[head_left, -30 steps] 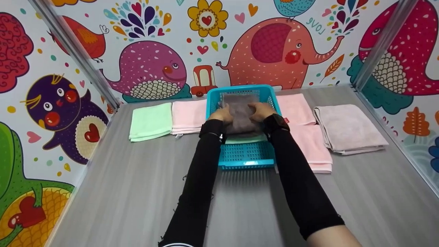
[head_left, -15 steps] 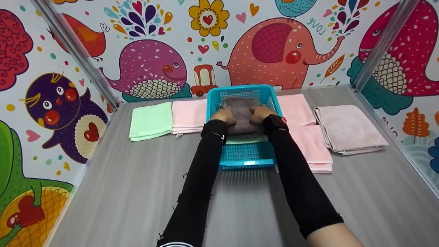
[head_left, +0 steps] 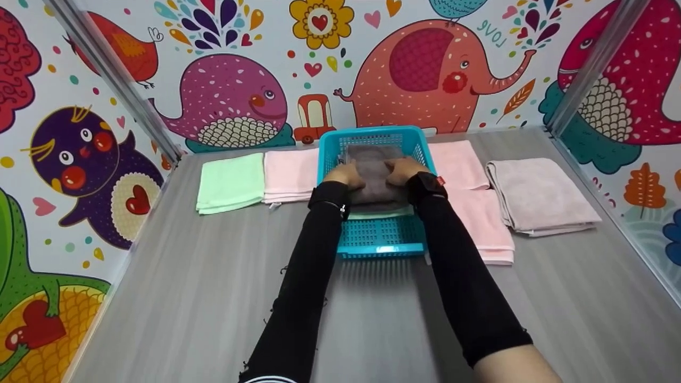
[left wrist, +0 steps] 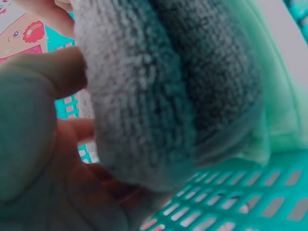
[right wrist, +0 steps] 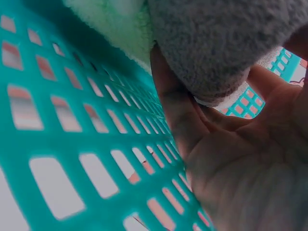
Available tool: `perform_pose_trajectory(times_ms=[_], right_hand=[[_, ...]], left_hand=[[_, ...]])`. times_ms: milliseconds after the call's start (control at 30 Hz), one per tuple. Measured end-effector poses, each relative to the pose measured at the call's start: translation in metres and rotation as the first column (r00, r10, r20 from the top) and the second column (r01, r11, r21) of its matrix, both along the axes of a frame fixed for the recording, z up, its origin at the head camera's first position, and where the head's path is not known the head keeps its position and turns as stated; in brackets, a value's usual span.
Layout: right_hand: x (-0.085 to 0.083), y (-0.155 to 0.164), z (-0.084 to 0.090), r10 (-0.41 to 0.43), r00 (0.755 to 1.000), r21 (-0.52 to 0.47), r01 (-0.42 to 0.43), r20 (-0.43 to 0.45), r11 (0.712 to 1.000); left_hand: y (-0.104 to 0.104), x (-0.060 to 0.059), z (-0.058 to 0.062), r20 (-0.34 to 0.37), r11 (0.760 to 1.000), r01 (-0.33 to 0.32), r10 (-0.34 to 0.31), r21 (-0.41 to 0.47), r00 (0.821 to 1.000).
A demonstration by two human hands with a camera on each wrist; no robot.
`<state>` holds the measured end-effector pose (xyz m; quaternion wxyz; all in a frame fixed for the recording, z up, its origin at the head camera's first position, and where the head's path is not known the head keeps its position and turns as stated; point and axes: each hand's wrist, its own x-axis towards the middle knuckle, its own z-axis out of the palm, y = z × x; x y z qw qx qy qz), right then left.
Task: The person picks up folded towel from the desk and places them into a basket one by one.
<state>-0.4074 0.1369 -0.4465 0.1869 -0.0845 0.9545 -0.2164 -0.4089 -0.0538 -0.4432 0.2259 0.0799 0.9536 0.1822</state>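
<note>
Grey towel (head_left: 376,186) is folded inside the blue basket (head_left: 383,249), above a green towel (head_left: 383,214); left hand (head_left: 344,175) and right hand (head_left: 406,171) pinch its opposite sides, thumbs on top, fingers lower, presumably to keep the folds together and level.

And there's our word, on the far wall (head_left: 276,26) toward the right: "LOVE" (head_left: 491,34), mirrored, above the elephant's trunk (head_left: 511,80)! Red tag (head_left: 440,181) by the right wristband (head_left: 425,184), too small to read; white label (head_left: 274,206) at the left pink towel (head_left: 290,175), same story.
</note>
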Motion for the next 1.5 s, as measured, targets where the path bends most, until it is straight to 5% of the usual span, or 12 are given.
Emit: perform_pose_trajectory(times_ms=[200,433,533,667,800,900,1000,1133,1233,1367,1500], right_hand=[[0.009,0.001,0.016,-0.003,0.997,-0.015,0.002,-0.084,1.0],[0.009,0.006,0.037,0.046,0.983,-0.031,-0.053,-0.175,0.998],[0.006,0.013,0.049,0.065,0.979,-0.048,-0.075,-0.192,0.996],[0.01,0.027,0.065,0.053,0.98,-0.081,-0.069,-0.194,0.994],[0.017,0.049,0.071,-0.001,0.975,-0.122,-0.027,-0.222,0.992],[0.02,0.064,0.064,-0.032,0.966,-0.141,-0.005,-0.258,0.99],[0.02,0.075,0.049,-0.045,0.968,-0.153,0.007,-0.247,0.988],[0.018,0.078,0.026,-0.078,0.985,-0.184,0.048,-0.155,0.982],[0.017,0.077,0.012,-0.092,0.99,-0.202,0.069,-0.108,0.977],[0.016,0.073,0.003,-0.072,0.991,-0.202,0.047,-0.116,0.978],[0.013,0.071,0.002,-0.068,0.99,-0.187,0.043,-0.126,0.981]], left_hand=[[0.001,0.003,0.01,-0.029,0.999,-0.022,0.022,0.03,0.999],[-0.003,0.014,0.034,-0.255,0.998,0.029,-0.041,-0.049,0.966],[-0.011,0.018,0.045,-0.35,0.998,0.044,-0.026,0.044,0.936],[-0.03,0.025,0.051,-0.495,0.983,0.03,0.064,0.18,0.866],[-0.064,0.027,0.048,-0.574,0.955,-0.051,0.217,0.291,0.79],[-0.094,0.023,0.038,-0.579,0.944,-0.112,0.281,0.31,0.766],[-0.118,0.02,0.017,-0.54,0.954,-0.154,0.274,0.256,0.796],[-0.137,0.017,-0.019,-0.434,0.98,-0.148,0.191,0.132,0.88],[-0.141,0.017,-0.043,-0.355,0.993,-0.11,0.118,0.043,0.927],[-0.141,0.02,-0.06,-0.307,0.995,-0.087,0.068,-0.049,0.949],[-0.14,0.021,-0.061,-0.315,0.99,-0.085,0.047,-0.109,0.948]])
